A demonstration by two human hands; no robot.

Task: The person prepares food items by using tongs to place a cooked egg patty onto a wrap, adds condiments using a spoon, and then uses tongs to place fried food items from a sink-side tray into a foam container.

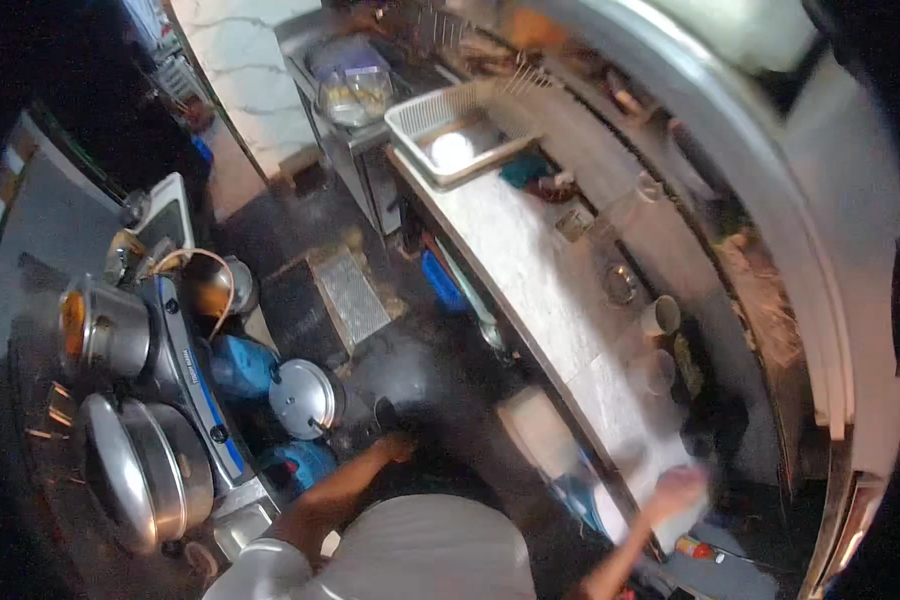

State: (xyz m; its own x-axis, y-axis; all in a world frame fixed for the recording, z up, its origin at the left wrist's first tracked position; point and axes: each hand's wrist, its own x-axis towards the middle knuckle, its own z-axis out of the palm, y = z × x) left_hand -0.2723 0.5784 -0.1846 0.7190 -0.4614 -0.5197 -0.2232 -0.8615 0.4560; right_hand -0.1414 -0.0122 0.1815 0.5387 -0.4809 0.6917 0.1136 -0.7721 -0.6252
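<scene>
My right hand (pixel 665 505) reaches over the near end of the white counter (pixel 530 270) and is smeared by motion. A blurred pinkish thing (pixel 682 482) shows at its fingers, over the counter top; its kind is unclear. Low on the left, my left hand (pixel 398 447) hangs above the dark floor, away from the counter. Its fingers are blurred, and I cannot tell whether they hold anything. Close by on that side is a silver lidded pot (pixel 305 398) with a dark handle. A small red-and-white item (pixel 695 547) lies beside my right wrist.
A stove (pixel 192 370) on the left carries a large lidded steel pot (pixel 145 470) and another pot (pixel 115 325). A white plastic basket (pixel 425 110) stands at the counter's far end. Cups (pixel 660 316) line its right side. A metal floor grate (pixel 350 298) lies ahead.
</scene>
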